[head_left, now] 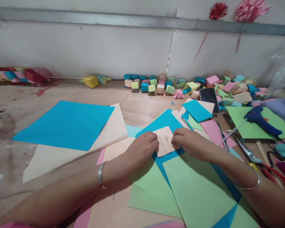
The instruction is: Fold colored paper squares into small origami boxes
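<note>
Pale-green paper sheet (199, 186) lies nearest us — our left hand (143, 144) and right hand (186, 139), fingers pinched, grip a peach paper square (165, 144), folded yet flat — finished paper cubes (144, 87) behind.

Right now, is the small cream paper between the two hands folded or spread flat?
Folded: the cream paper shows creases and flap edges across its face.

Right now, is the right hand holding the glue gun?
No: the right hand touches beige paper; the glue gun lies on green paper.
</note>
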A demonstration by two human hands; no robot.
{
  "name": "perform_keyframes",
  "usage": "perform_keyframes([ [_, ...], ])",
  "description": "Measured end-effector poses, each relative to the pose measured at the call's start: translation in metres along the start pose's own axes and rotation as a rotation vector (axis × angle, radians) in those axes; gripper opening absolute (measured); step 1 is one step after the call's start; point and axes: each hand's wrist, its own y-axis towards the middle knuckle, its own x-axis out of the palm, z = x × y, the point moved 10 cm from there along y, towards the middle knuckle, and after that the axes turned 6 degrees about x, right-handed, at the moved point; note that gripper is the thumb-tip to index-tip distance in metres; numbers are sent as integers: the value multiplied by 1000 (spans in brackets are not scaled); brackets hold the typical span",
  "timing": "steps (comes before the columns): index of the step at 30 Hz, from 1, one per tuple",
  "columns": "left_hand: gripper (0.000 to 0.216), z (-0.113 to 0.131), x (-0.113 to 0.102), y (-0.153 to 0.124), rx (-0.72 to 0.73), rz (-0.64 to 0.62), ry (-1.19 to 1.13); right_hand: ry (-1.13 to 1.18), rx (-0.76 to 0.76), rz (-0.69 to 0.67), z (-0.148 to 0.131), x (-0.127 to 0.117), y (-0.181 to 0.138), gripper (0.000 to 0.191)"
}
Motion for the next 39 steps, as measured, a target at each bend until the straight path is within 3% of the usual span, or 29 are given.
perform_keyframes([
  [10,23,5,11,0,17,-53,68,-225,-106,51,-19,-2,-2,21],
  [16,46,8,14,4,25,-76,267,-354,-88,64,-25,2,5,13],
  [23,24,18,23,6,71,-48,456,-319,-127,86,-23,6,11,15],
  [30,17,17,22,1,88,-50,461,-151,-205,10,-20,-8,-2,26],
  [32,17,19,20,1,86,-48,462,-168,-170,10,-20,-9,-1,25],
  [35,17,22,20,2,106,-41,498,-256,-103,45,-20,-5,2,7],
  [39,19,14,21,4,79,-21,442,-330,-134,87,-26,1,4,12],
])
